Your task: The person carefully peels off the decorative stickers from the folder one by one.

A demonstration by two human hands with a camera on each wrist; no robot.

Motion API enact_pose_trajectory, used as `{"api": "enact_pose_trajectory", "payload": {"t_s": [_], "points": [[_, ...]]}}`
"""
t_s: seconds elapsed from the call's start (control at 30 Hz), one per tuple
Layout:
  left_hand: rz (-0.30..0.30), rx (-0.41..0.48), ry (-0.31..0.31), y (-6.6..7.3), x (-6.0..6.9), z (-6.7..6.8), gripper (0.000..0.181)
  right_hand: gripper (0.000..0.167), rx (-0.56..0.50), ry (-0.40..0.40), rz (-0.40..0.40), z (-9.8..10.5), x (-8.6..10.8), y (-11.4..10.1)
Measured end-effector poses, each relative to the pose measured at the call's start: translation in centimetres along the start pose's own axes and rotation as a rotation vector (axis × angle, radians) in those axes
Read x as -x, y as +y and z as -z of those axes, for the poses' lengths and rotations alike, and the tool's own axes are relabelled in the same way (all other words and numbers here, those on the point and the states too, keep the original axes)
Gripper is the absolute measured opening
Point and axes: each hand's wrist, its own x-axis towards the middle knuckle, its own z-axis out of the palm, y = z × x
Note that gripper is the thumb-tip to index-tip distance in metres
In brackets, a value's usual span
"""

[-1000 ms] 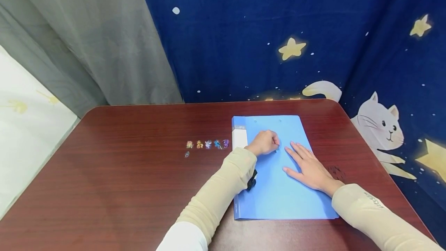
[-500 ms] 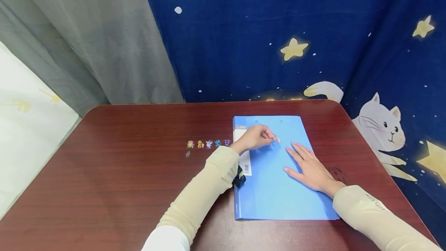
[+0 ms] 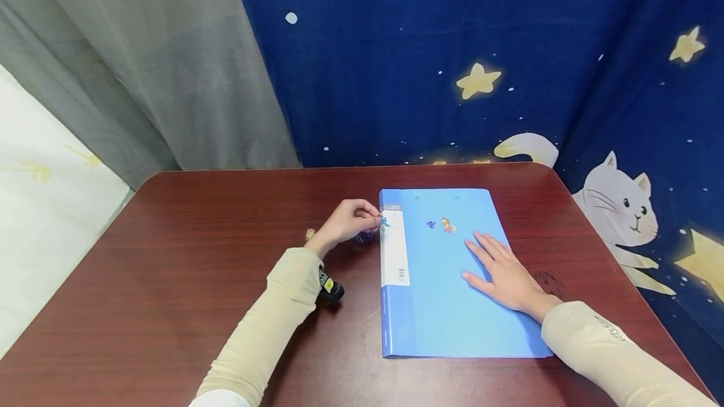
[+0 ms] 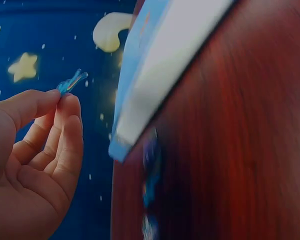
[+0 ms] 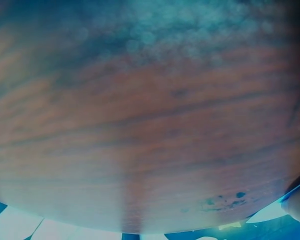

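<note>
Pinched between thumb and fingers [image 4: 73, 109] of the left hand [image 3: 346, 222], just off the white label [image 3: 394, 256]: a small glossy, translucent blue piece [image 4: 70, 83], fork-tipped. Spread loosely, grasping nothing, on a smooth plastic blue folder [image 3: 469, 328], closed: the right hand [image 3: 503, 273]. On its cover, a yellow-orange pony piece [image 3: 448, 225] beside a smaller purple piece [image 3: 431, 225]. Near the spine, on reddish wood-grained surface [image 3: 170, 281], blurred shiny pieces [image 4: 152, 150] in line.

Room for a hand over the table's [image 3: 141, 294] L part & the folder's [image 3: 447, 319] lower L area. R hand [image 3: 502, 276] lies flat, blocking the folder's R side; L hand [image 3: 347, 220], pinching a blue piece [image 4: 70, 85], obstructs the upper spine [image 3: 394, 250], w/ a purple piece [image 3: 364, 238] below. Curtain [image 3: 384, 80] limits the back.
</note>
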Motion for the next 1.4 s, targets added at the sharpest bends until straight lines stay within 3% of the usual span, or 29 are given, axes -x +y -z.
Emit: {"api": "enact_pose_trajectory", "payload": {"t_s": [0.27,0.37,0.63,0.97,1.2,1.4], "points": [[0.011,-0.035,0.023,-1.6,1.7,3.2,0.010,0.068,-0.001,-0.012,-0.016,0.1,0.1,0.4],[0.013,-0.070,-0.006,-2.4,2.5,4.6,0.011,0.068,-0.004,-0.016,-0.020,0.1,0.1,0.4],[0.128,-0.164,-0.096,-4.5,4.1,7.2,0.013,0.068,-0.006,-0.017,-0.018,-0.1,0.1,0.5],[0.131,-0.203,-0.152,-5.0,4.8,8.1,0.010,0.068,0.001,0.005,0.003,-0.3,0.0,0.4],[0.117,-0.307,-0.135,-4.7,4.9,8.1,0.006,0.069,-0.005,-0.033,-0.010,-0.2,0.1,0.3],[0.121,-0.405,-0.127,-4.1,4.9,7.9,0.008,0.068,-0.005,-0.019,-0.003,-0.2,0.1,0.3]]}}
